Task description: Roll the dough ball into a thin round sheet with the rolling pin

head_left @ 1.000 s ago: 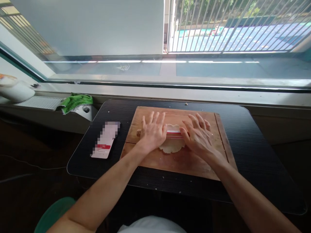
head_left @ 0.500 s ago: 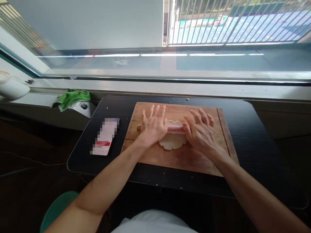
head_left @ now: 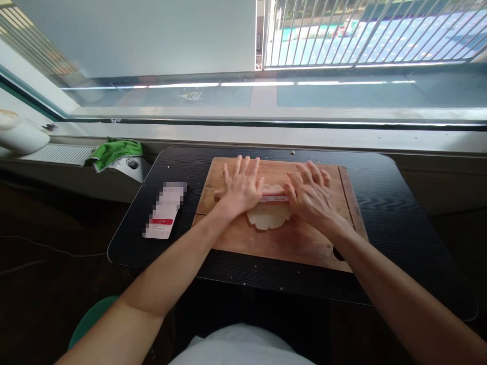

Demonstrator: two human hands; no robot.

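Observation:
A flat, ragged-edged sheet of dough (head_left: pixel 268 218) lies on a wooden cutting board (head_left: pixel 243 243). Across it runs a rolling pin (head_left: pixel 274 195), pinkish with a printed strip; its left end pokes out beyond my left hand (head_left: pixel 241 187). That hand presses flat on the pin, palm down, fingers stretched away from me. My right hand (head_left: pixel 312 195) rests on the pin's right part in the same way, fingers spread, and hides that end. Between the hands the dough shows on both the near and far sides of the pin.
A phone (head_left: pixel 165 210) lies left of the board on the black table (head_left: pixel 152 253). A green cloth (head_left: pixel 116 152) drapes over a white unit (head_left: pixel 131 167) by the window. A green bucket-like thing (head_left: pixel 89 322) stands below at the left. Crumbs dot the table's front edge.
The rolling pin has turned under my palms, bringing a printed strip into sight. Both hands have shifted slightly away from me. A dark hole near the board's right front corner now shows.

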